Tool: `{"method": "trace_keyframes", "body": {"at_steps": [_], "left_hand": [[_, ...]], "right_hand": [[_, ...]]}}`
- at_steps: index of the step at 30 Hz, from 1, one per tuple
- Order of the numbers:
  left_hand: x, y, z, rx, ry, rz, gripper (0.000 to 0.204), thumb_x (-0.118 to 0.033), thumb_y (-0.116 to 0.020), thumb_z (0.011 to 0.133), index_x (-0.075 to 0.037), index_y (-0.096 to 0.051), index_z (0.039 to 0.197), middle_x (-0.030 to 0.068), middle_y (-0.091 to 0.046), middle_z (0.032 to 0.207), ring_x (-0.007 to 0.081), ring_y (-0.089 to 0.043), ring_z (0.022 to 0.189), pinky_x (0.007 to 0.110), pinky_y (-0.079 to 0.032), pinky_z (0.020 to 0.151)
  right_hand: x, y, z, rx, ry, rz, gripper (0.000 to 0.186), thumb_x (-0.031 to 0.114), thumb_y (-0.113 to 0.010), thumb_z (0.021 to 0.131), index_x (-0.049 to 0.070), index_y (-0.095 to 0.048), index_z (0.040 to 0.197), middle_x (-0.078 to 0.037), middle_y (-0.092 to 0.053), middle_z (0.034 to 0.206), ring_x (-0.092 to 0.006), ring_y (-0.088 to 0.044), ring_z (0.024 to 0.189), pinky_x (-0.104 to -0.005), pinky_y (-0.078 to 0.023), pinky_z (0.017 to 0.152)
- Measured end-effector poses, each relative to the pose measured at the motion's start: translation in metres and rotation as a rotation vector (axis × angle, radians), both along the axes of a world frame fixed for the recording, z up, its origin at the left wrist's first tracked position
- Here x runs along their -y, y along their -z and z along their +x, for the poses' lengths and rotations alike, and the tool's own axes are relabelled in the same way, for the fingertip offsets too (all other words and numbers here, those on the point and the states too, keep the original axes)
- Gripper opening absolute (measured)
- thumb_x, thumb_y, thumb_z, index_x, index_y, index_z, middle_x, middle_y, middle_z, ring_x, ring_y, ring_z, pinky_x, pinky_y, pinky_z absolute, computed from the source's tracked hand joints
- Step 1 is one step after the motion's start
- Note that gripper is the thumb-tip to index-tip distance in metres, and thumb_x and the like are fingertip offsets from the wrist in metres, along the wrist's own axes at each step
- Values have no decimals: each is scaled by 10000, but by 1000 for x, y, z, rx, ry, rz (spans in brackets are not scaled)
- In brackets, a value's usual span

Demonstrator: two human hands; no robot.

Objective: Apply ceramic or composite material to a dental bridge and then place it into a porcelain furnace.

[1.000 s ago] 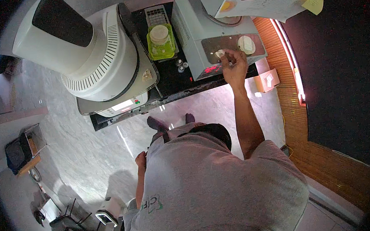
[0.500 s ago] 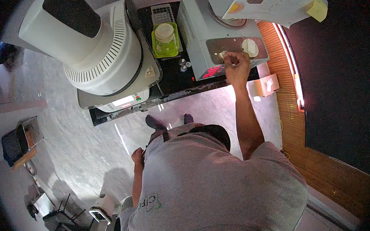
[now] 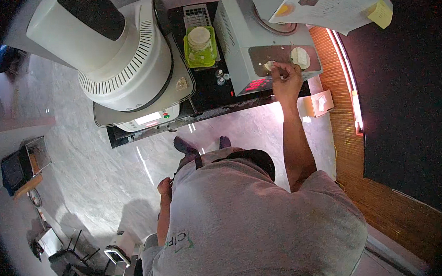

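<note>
My right hand [image 3: 285, 78] is pinched on a small pale piece [image 3: 269, 65] at the brown top tray [image 3: 266, 54] on the grey machine [image 3: 239, 31], above its red display [image 3: 255, 84]. A round cream disc [image 3: 300, 57] sits just right of my fingers, with small white bits nearby. My left hand [image 3: 164, 186] hangs low by my body, fingers curled; what it holds, if anything, is hidden. A lime-green tray with stacked pale discs [image 3: 199, 42] stands left of the machine, with several small vials [image 3: 222, 77] in front.
A large white appliance [image 3: 116, 68] fills the bench's left. Printed sheets with a yellow note [image 3: 380, 14] overhang the machine. A cardboard box [image 3: 318, 104] sits beside the bench at right, near a slatted wood wall. A dark crate [image 3: 15, 169] and black chairs [image 3: 73, 261] are at left.
The whole view has shifted slightly. My right hand stays at the top tray, its fingers moving slightly around the small piece. My left hand remains low.
</note>
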State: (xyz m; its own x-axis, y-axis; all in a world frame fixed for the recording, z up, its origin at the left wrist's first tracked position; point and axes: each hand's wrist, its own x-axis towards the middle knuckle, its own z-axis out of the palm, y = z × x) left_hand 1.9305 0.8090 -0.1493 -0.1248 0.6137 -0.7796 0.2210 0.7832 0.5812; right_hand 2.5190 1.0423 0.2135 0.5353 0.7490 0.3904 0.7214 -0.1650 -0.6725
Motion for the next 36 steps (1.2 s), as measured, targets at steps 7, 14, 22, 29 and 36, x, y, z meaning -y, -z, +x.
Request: {"method": "trace_keyframes", "body": {"at_steps": [7, 14, 22, 29, 36], "left_hand": [[-19, -56, 37, 3, -276, -148, 369, -166, -717, 872, 60, -662, 1158, 152, -698, 980, 280, -698, 845, 386, -589, 752], [-7, -79, 53, -15, -358, -207, 328, -199, -715, 889, -18, -680, 1161, 102, -700, 979, 238, -688, 852, 347, -553, 726], [41, -87, 65, -5, -569, -156, 260, -184, -725, 892, -32, -701, 1102, 89, -708, 920, 200, -683, 751, 311, -532, 598], [95, -92, 45, -235, -382, -81, 299, -232, -731, 881, -11, -755, 1081, 88, -737, 900, 213, -699, 802, 334, -555, 701], [104, -37, -44, -460, 135, -103, 337, -324, -640, 892, -65, -793, 1045, 160, -775, 973, 247, -723, 881, 391, -547, 805]], "right_hand": [[12, -11, 7, -419, -4, 145, 103, 90, -767, 880, 60, -719, 965, -25, -634, 864, -139, -565, 786, -295, -472, 756], [34, -42, -8, -739, -147, 160, 68, 111, -700, 962, 73, -646, 948, -33, -695, 901, -78, -569, 738, -220, -423, 660], [55, 18, -60, -603, -434, -169, 166, 94, -798, 873, 27, -658, 931, -38, -688, 803, -97, -625, 743, -277, -519, 691], [85, 19, -116, -527, -744, -352, 146, 87, -756, 901, 5, -699, 1008, -72, -733, 865, -101, -646, 753, -277, -518, 666], [73, -3, -179, -360, -745, -311, 116, 77, -747, 874, 27, -713, 973, -95, -735, 847, -164, -678, 719, -315, -537, 665]]}}
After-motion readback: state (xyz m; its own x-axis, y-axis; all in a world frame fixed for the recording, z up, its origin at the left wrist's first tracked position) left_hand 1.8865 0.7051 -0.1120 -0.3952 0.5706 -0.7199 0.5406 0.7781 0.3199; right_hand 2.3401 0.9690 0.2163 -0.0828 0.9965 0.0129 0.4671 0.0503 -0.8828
